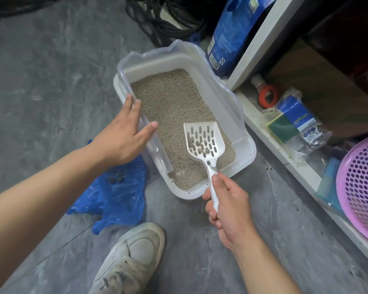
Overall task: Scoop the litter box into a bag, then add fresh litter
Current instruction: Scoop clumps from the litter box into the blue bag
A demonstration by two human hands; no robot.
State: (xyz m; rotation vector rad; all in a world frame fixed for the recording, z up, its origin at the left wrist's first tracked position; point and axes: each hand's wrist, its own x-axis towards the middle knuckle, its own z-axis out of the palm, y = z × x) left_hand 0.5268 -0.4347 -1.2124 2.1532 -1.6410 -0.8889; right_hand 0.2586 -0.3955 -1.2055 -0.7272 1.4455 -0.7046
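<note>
Scooping half done: clumps in blue bag [119, 194] beside litter box [245, 149]. My right hand [227, 211] grips scoop [204, 139] w/ more clumps; left hand [123, 134] relaxed on box rim. Fresh litter not added yet.

Right hand [227, 206] gripping white slotted scoop [204, 141] by handle, a few dark clumps [200, 148] in its bowl, above litter [174, 115]. Left hand [123, 136] flat on litter box [248, 149] rim (fingers straight). Blue bag [117, 196] on floor [40, 81] beside box, clumps inside.
</note>
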